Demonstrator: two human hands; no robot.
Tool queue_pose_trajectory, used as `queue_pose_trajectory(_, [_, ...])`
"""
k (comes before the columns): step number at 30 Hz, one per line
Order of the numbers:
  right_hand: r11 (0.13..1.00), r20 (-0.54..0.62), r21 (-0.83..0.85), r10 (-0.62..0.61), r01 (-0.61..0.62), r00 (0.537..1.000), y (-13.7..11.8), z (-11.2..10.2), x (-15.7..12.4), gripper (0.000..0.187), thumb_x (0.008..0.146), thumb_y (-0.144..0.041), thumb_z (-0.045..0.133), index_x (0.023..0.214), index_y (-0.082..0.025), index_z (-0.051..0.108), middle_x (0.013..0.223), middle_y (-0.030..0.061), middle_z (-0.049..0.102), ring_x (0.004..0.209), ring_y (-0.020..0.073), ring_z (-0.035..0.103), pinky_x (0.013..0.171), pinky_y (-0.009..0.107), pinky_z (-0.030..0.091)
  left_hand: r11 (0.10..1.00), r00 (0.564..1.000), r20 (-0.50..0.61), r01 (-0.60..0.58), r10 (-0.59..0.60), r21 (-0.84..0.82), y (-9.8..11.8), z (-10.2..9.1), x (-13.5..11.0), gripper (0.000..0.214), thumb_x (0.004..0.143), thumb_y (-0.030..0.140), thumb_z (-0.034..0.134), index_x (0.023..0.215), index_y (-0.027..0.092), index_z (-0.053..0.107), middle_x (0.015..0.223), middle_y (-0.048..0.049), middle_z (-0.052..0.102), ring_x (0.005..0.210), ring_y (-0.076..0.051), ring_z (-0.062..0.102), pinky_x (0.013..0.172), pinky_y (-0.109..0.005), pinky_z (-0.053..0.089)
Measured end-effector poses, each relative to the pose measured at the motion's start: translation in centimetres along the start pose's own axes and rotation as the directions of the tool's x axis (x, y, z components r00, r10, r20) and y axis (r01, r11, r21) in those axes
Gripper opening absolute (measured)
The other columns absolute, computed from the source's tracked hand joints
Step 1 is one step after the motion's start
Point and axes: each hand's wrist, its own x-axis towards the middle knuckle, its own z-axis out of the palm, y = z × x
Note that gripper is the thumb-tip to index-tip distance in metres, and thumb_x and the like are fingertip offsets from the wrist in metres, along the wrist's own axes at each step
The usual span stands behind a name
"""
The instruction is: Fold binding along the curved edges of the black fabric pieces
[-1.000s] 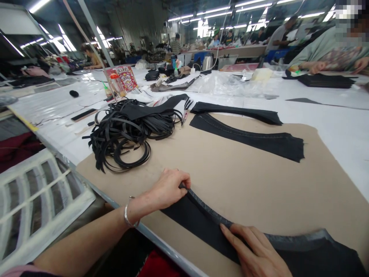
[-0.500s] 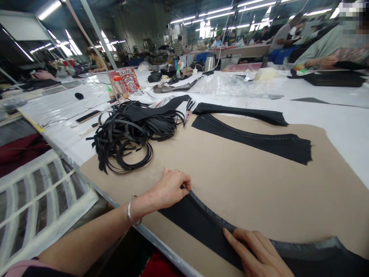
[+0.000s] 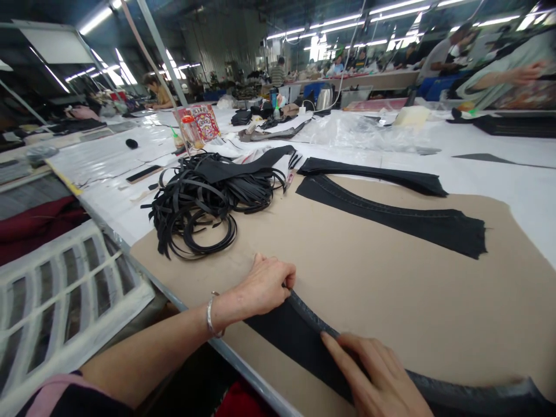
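A long curved piece of black fabric [image 3: 299, 330] lies along the near edge of the table, with a narrow, shinier strip running along its curved upper edge. My left hand [image 3: 267, 286] is closed, pinching the far left end of that edge between thumb and fingers. Farther along the same edge, my right hand [image 3: 376, 368] rests with its fingers stretched out on the fabric, fingertips against the strip. Part of the fabric is hidden under both hands, and its right end reaches the frame's lower right.
Beige board [image 3: 347, 249] covers the table under the work. A tangled heap of black strips [image 3: 208, 197] lies left. Beyond are another curved black piece [image 3: 399, 217] and a folded black stack [image 3: 373, 172]. A white slatted rack [image 3: 65, 307] stands left. A co-worker's hand [image 3: 527, 72] shows at right.
My right hand has slid left along the edge, closer to my left hand, which keeps its pinch. The view has shifted slightly. The co-worker's hand at right has risen.
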Motion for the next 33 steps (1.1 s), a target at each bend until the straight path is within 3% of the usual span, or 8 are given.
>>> queue_pose_trajectory(4, [0.998, -0.023, -0.01, 0.058, -0.058, 0.998, -2.8, 1.7, 4.6, 0.062, 0.065, 0.001, 0.041, 0.125, -0.009, 0.054, 0.102, 0.0118, 0.061, 0.082, 0.0205, 0.056, 0.072, 0.033, 0.052, 0.999, 0.997, -0.064, 0.033, -0.032, 0.005, -0.2, -0.1, -0.2, 0.014, 0.069, 0.017, 0.068, 0.08, 0.02, 0.059, 0.08, 0.0001, 0.065, 0.083, -0.021, 0.058, 0.08, -0.035, 0.033])
queue_pose_trajectory(7, [0.991, -0.025, -0.082, 0.102, -0.103, 0.995, -3.5, 3.3, 5.8, 0.062, 0.062, -0.001, 0.046, 0.123, -0.008, 0.055, 0.098, 0.0103, 0.062, 0.079, 0.0207, 0.055, 0.069, 0.033, 0.052, 0.999, 0.994, -0.098, 0.052, -0.053, -0.018, -0.8, -0.6, -0.4, 0.019, 0.071, 0.019, 0.069, 0.086, 0.02, 0.058, 0.082, 0.0007, 0.065, 0.082, -0.02, 0.058, 0.079, -0.034, 0.034])
queue_pose_trajectory(12, [0.988, -0.066, -0.129, 0.081, -0.089, 0.995, -3.2, 3.8, 5.5, 0.063, 0.057, -0.002, 0.051, 0.119, -0.009, 0.057, 0.097, 0.0078, 0.064, 0.077, 0.0194, 0.055, 0.067, 0.03, 0.052, 0.992, 0.991, -0.11, 0.07, -0.082, -0.106, -2.4, -1.5, -0.3, 0.011, 0.074, 0.013, 0.061, 0.083, 0.02, 0.059, 0.076, 0.0022, 0.062, 0.074, -0.016, 0.056, 0.07, -0.027, 0.038])
queue_pose_trajectory(17, [0.983, -0.071, -0.174, 0.05, -0.062, 0.996, -2.9, 4.1, 5.4, 0.06, 0.058, -0.003, 0.053, 0.118, -0.01, 0.058, 0.098, 0.0077, 0.064, 0.077, 0.0191, 0.055, 0.065, 0.029, 0.052, 0.981, 0.99, -0.118, 0.059, -0.082, -0.185, -3.4, -1.0, 0.1, 0.012, 0.075, 0.013, 0.058, 0.084, 0.02, 0.061, 0.074, 0.0026, 0.062, 0.069, -0.013, 0.055, 0.062, -0.023, 0.039])
queue_pose_trajectory(33, [0.981, -0.112, -0.189, 0.017, -0.038, 0.994, -2.6, 4.6, 5.4, 0.056, 0.062, -0.004, 0.052, 0.118, -0.008, 0.057, 0.096, 0.0084, 0.064, 0.077, 0.0195, 0.054, 0.062, 0.03, 0.051, 0.969, 0.983, -0.154, 0.063, -0.102, -0.241, -4.1, -0.4, 0.1, 0.011, 0.076, 0.014, 0.06, 0.085, 0.02, 0.058, 0.075, 0.0029, 0.063, 0.069, -0.013, 0.056, 0.062, -0.023, 0.039])
